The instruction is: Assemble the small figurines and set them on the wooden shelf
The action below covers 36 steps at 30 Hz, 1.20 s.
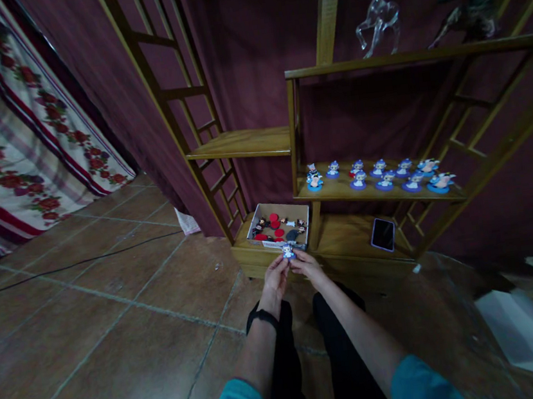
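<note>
Between the fingertips of my left hand [277, 272] and my right hand [305, 263] is a small purple and white figurine [288, 252], upright and facing me. Both hands pinch it at its sides, in front of an open cardboard box [306, 217]. Inside the box lie several red discs [274, 217] and small dark-haired figures [301, 224]. To the upper right, similar purple figurines [358, 180] stand in two rows on a wooden shelf [343, 189]. Figurines on blue bases [441, 183] stand at both ends of the rows.
A phone [383, 235] lies on the lower shelf at right. Higher up stand a clear glass deer [380, 17] and a dark horse-like statue [472, 15]. Lattice posts [161, 96] rise at left. A cable [75, 265] crosses the tiled floor. A white container [525, 329] sits at lower right.
</note>
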Each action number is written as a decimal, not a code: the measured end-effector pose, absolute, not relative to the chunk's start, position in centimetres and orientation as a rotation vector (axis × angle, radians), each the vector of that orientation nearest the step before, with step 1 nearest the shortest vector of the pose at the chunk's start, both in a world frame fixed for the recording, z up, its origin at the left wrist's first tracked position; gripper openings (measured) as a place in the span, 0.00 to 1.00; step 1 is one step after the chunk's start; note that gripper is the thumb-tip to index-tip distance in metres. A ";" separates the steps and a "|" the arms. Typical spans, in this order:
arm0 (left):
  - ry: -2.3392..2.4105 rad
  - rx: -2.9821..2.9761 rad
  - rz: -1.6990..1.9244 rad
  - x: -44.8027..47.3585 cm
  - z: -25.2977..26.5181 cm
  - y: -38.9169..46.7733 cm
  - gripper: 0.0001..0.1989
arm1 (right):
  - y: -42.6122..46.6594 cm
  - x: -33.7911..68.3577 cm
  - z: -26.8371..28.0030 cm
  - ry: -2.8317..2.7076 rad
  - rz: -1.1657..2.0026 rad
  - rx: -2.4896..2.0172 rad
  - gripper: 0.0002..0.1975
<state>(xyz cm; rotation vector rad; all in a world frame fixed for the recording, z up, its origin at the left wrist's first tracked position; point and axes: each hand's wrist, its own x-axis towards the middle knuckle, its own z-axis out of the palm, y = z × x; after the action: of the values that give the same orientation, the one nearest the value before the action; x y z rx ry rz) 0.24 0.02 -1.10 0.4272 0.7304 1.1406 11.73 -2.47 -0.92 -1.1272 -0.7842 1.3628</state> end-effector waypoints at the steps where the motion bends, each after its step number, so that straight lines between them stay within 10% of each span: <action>1: 0.728 0.418 1.138 0.2 -1.1 0.0 0.11 | -2.4 11.7 -1.0 -0.782 1.363 -1.128 0.26; 36: 0.682 0.537 1.159 -0.1 -2.1 0.0 0.16 | -2.6 11.9 -1.0 -0.772 1.371 -1.095 0.22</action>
<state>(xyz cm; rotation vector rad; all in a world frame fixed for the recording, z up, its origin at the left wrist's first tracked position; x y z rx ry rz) -0.07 0.00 -2.08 0.5368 0.6821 1.1591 11.86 -2.59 -0.95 -1.0953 -0.7722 1.3713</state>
